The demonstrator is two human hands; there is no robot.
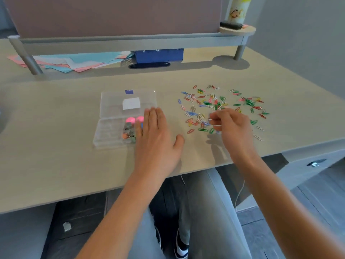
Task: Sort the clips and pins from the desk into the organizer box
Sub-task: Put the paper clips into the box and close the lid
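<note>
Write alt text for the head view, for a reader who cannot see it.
A person's right hand pinches paper clips from a scattered colourful pile on a desk, while the flat left hand rests beside an open clear organizer box holding a few pins and clips.

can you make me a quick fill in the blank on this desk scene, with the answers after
1. The clips lie scattered to the ____ of the box.
2. The left hand lies flat with its fingers ____.
3. The right hand pinches a ____ above the pile.
4. The box's lid stands ____.

Answers: right; straight; clip; open
</note>
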